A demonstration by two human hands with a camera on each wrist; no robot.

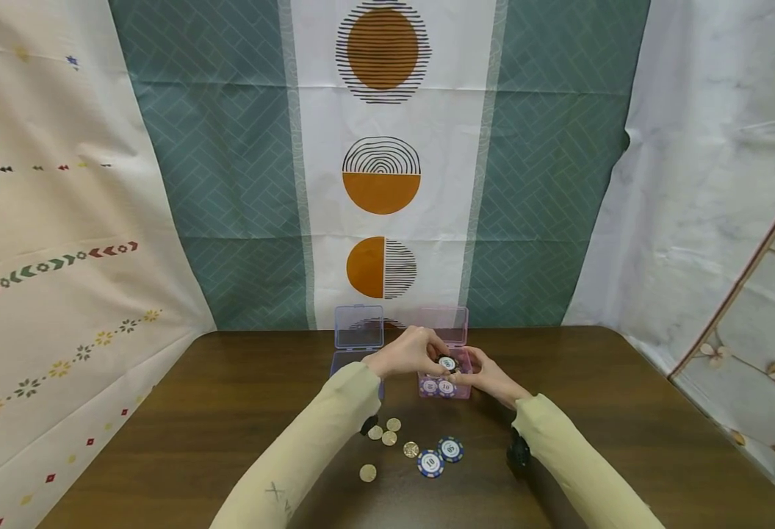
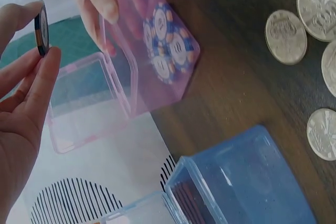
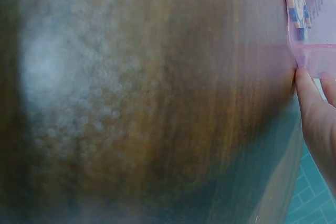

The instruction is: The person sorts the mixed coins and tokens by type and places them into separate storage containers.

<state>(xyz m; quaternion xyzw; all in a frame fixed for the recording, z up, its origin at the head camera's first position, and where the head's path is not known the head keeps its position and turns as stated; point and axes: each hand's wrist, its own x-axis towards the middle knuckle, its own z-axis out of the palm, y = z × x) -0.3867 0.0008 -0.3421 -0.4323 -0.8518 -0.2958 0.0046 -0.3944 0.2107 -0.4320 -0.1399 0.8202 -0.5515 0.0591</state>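
Note:
My left hand (image 1: pixel 408 353) pinches a dark-edged chip (image 1: pixel 448 363) above the pink box (image 1: pixel 464 391); the left wrist view has this chip (image 2: pixel 42 28) edge-on between thumb and fingers. Several blue-and-white chips (image 2: pixel 177 51) lie inside the pink box (image 2: pixel 163 93), whose lid stands raised. At the box's right side is my right hand (image 1: pixel 493 379). In the right wrist view a finger of the right hand (image 3: pixel 319 124) touches the corner of the pink box (image 3: pixel 317 56). How its thumb lies is partly hidden.
Left of the pink box stands a blue box (image 2: pixel 252 177) with its lid (image 1: pixel 358 328) raised. Nearer on the wooden table (image 1: pixel 242 411) lie two chips (image 1: pixel 430 463) and several gold-coloured coins (image 1: pixel 368 473). A patterned cloth (image 1: pixel 380 117) hangs behind.

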